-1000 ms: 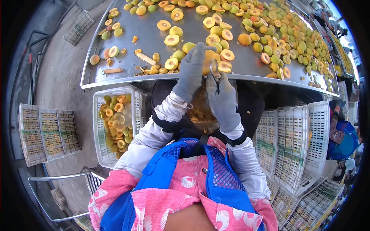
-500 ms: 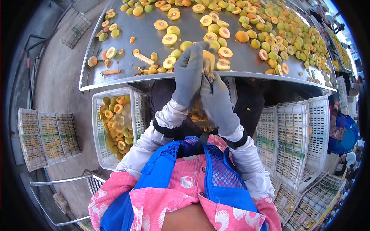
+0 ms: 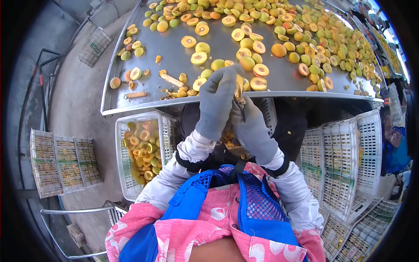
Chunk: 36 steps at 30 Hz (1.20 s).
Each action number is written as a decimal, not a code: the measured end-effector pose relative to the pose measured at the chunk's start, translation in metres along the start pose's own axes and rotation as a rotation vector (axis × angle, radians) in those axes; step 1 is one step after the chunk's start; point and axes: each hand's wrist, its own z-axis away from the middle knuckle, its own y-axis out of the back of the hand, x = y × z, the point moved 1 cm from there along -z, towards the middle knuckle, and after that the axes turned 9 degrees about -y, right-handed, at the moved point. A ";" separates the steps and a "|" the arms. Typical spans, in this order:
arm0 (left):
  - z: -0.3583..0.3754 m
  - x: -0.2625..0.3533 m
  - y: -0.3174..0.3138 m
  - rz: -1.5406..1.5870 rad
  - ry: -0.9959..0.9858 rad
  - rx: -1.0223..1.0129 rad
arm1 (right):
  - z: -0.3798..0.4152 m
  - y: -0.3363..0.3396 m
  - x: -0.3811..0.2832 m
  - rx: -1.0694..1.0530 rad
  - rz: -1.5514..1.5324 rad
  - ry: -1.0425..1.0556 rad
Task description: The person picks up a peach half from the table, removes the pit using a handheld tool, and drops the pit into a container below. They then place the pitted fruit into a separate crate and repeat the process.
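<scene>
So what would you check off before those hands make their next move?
1. Left hand has hold of the yellow fruit piece: ok.
2. Right hand is close to that fruit: ok.
3. A tool sits properly in the right hand's grip: cannot tell, the fingers hide it.
4. The held fruit's pit is out: cannot tell from this angle.
5. The table's near edge is free of scraps: not ok, some lie left of the hands.
6. The white crate stands upright: ok.

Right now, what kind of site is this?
Likely a fruit-processing workshop: halved fruit spread over a long metal table, a plastic crate of pitted halves beside it, and gloved hands, left and right, working a piece.
</scene>
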 end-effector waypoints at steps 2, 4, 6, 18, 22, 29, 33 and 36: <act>0.000 -0.001 -0.001 -0.010 -0.017 -0.010 | 0.005 0.007 -0.025 -0.117 -0.168 -0.260; -0.002 0.000 -0.002 -0.004 -0.037 -0.019 | 0.001 0.005 -0.016 -0.230 -0.320 -0.517; -0.006 0.005 -0.003 0.072 0.130 -0.036 | -0.007 -0.003 0.000 0.150 -0.015 0.412; -0.018 0.010 -0.007 0.047 0.113 -0.080 | -0.019 -0.003 0.019 0.166 0.075 0.393; -0.021 0.008 -0.001 0.137 0.249 -0.105 | 0.000 0.018 -0.032 -0.319 -0.428 -0.549; -0.029 -0.004 0.014 0.144 0.196 -0.632 | 0.004 0.027 -0.024 -0.611 -0.684 -0.755; -0.031 -0.018 0.022 0.101 0.264 -0.700 | 0.002 0.034 -0.004 -0.819 -0.793 -0.723; -0.015 -0.030 0.019 0.006 0.012 -0.664 | 0.003 0.019 -0.005 -0.667 -0.640 -0.705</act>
